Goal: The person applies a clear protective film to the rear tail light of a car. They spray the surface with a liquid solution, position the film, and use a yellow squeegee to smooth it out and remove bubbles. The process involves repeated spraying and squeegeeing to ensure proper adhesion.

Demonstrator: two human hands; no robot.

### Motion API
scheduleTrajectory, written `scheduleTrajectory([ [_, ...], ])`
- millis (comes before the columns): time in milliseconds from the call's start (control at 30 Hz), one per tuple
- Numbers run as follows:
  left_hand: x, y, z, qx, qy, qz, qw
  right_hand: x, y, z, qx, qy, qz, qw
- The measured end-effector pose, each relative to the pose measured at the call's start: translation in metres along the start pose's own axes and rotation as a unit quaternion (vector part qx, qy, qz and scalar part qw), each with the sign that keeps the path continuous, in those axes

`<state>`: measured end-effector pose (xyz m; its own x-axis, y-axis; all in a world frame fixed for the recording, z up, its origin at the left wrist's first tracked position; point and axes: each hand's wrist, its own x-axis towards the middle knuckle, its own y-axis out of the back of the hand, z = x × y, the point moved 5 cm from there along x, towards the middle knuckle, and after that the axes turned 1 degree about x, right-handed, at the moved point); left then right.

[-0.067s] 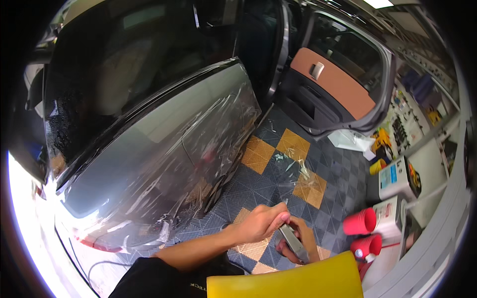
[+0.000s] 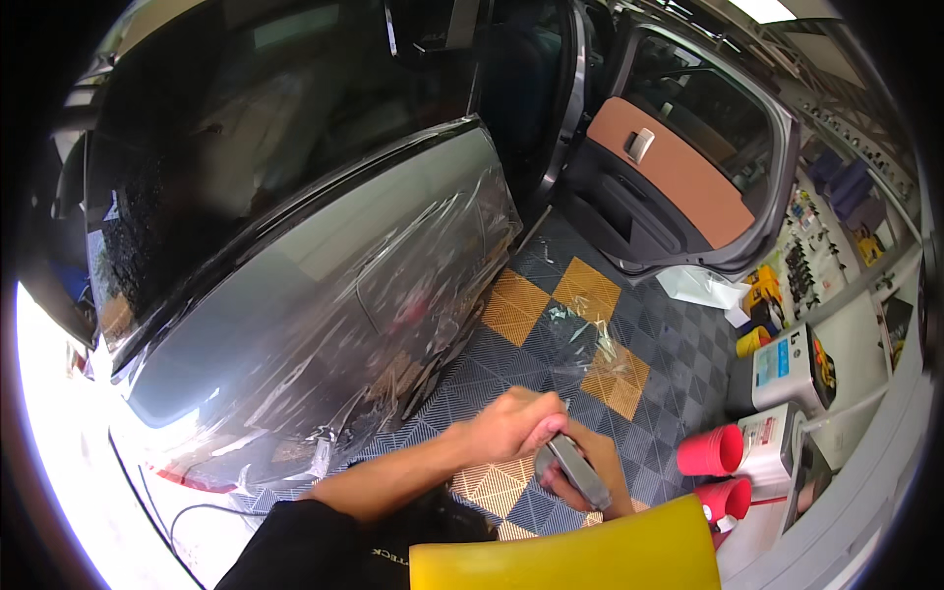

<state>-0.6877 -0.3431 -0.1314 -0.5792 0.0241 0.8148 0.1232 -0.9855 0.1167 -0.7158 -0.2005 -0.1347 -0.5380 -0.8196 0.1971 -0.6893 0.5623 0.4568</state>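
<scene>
Both hands meet low in the middle of the head view, in front of a car door. My right hand (image 2: 596, 464) is wrapped around a grey flat-handled tool (image 2: 578, 474), which slants down to the right; its exact kind is hard to make out. My left hand (image 2: 513, 425) is closed over the tool's upper end, thumb pressed in, and hides what is there. To the left, loose, wrinkled clear film (image 2: 433, 265) covers the grey car door (image 2: 265, 315) and hangs past its lower edge. Very close in front, a smooth yellow slab (image 2: 560, 551) fills the bottom.
An open rear door (image 2: 678, 182) with a brown panel stands beyond. Scraps of clear film (image 2: 580, 334) lie on the grey and orange tiled floor (image 2: 521, 369). Red cups (image 2: 710, 450) and white boxes (image 2: 787, 364) line the right side. A dark cable (image 2: 177, 516) runs at lower left.
The view has shifted slightly. Both hands stay together on the grey tool, which has turned a little and shows more of its broad side.
</scene>
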Motion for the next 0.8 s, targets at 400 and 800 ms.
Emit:
scheduleTrajectory([
  [400,0.209,0.251,-0.208,0.679,0.264,0.002,0.685,0.262,0.108,0.086,0.336,0.072,-0.265,0.901],
  [800,0.269,0.221,-0.328,0.839,0.377,0.08,0.385,0.571,0.198,0.172,0.352,-0.004,-0.429,0.832],
])
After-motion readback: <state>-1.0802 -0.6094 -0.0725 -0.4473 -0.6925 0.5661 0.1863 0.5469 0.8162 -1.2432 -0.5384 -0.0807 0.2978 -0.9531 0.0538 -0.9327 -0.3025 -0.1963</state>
